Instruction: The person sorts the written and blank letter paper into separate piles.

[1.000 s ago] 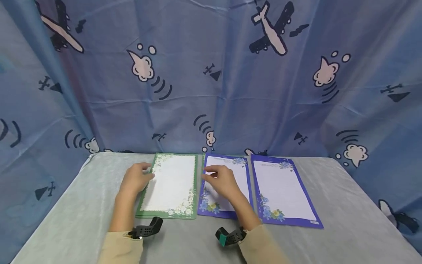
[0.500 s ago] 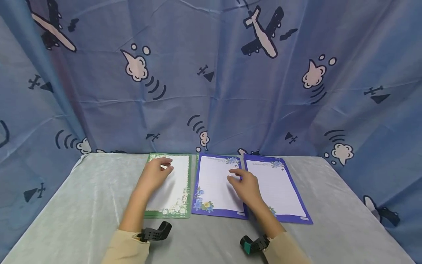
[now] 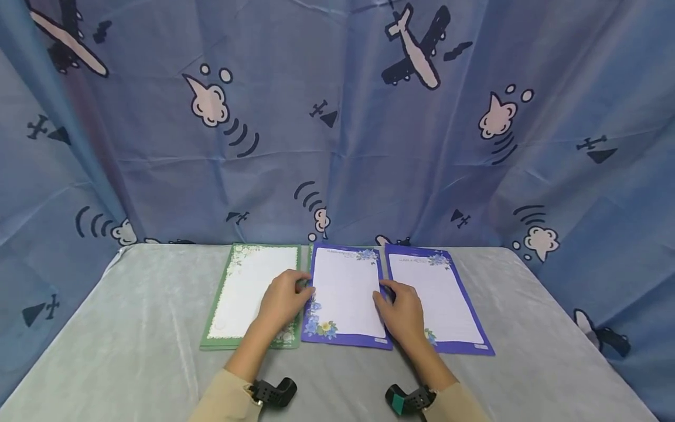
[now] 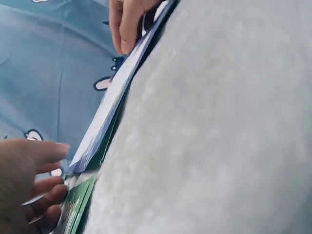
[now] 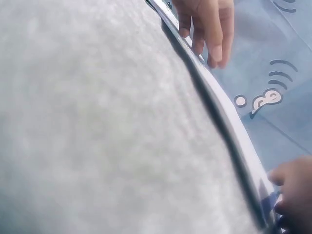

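A purple-bordered sheet of letter paper (image 3: 345, 296) with blue flowers lies in the middle of the table, over something green that peeks out behind its edge. My left hand (image 3: 282, 300) is at its left edge, thumb and fingers apart; the left wrist view shows those fingers (image 4: 51, 187) beside the sheet's corner. At the opposite edge is my right hand (image 3: 403, 310), thumb and fingers spread around the border without a visible pinch. Green-bordered paper (image 3: 250, 293) with white flowers lies under my left forearm, and a second purple-bordered sheet (image 3: 432, 299) is partly behind my right hand.
A grey cloth-covered table (image 3: 137, 328) carries all the paper. Behind it hangs a blue curtain (image 3: 285, 129) printed with planes and clouds. Each wrist wears a black camera band (image 3: 274, 392).
Both hands were in the air above the sheets. The left has moved right and down to the middle sheet's left edge. The right went right, then lowered to its right edge.
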`<state>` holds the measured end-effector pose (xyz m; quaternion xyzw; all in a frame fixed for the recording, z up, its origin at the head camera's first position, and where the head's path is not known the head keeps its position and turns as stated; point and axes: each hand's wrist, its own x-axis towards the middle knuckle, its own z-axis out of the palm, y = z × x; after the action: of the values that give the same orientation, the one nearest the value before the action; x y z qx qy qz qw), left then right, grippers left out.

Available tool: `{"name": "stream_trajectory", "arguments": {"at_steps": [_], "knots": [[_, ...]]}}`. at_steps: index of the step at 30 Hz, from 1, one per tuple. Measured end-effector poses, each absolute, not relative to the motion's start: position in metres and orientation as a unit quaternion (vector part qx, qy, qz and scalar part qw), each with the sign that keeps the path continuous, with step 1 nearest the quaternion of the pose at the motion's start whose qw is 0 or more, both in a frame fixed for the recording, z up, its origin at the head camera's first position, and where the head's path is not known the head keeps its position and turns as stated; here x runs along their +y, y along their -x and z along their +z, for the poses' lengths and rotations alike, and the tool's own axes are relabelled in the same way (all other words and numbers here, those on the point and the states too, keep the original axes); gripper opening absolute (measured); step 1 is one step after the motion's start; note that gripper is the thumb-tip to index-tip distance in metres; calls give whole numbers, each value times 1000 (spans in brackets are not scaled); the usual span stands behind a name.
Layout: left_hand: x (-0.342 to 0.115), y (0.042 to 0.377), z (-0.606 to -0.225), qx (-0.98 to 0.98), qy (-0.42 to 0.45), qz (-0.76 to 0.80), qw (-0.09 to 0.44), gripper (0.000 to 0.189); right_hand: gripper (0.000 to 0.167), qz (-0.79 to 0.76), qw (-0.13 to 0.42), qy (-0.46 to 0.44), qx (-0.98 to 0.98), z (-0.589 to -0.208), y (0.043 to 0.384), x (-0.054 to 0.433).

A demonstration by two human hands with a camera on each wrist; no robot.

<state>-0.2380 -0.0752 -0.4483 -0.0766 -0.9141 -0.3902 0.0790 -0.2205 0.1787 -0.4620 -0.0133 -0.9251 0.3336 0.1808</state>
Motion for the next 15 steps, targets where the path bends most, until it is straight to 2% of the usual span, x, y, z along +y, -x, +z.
{"name": "stream_trajectory", "arguments": {"at_steps": [5,10,15], "knots": [[-72,237,-457,-924,79,-361,101,38,34,318,189,9,-929,-464,220,178],[-71,237,-461,-921,90,-365,105,34,28,285,214,-16,-934,-465,219,179],[-70,237,-461,-919,88,-369,110,31,29,288,210,-25,-934,-465,220,180]]}}
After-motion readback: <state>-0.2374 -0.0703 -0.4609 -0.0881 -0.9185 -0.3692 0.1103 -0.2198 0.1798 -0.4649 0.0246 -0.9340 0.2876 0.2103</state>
